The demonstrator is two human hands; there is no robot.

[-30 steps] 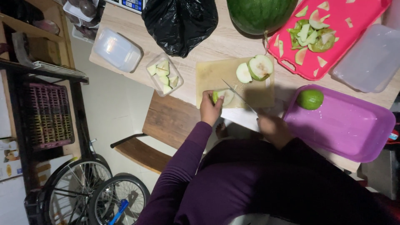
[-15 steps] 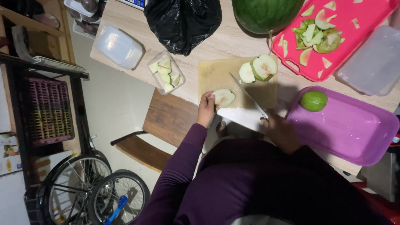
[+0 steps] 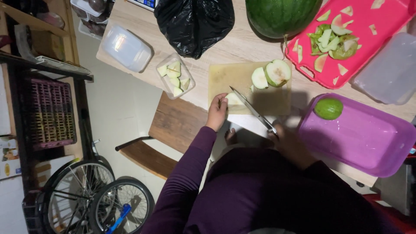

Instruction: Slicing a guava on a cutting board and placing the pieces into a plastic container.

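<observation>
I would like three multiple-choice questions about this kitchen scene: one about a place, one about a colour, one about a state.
1. Where does the whole green fruit lie?
A. in the purple tray
B. on the cutting board
C. in the clear tub

2. What colour is the tray that holds the peelings?
A. blue
B. pink
C. white

3. What state is the fruit piece under the left hand in?
A. whole and unpeeled
B. cut, with pale flesh showing
C. wrapped in the black bag

Answers:
1. A, the round green fruit sits at the near corner of the purple tray.
2. B, the tray beside the watermelon is bright pink.
3. B, the left hand steadies a pale cut piece on the board while the right hand holds the knife against it.
</observation>
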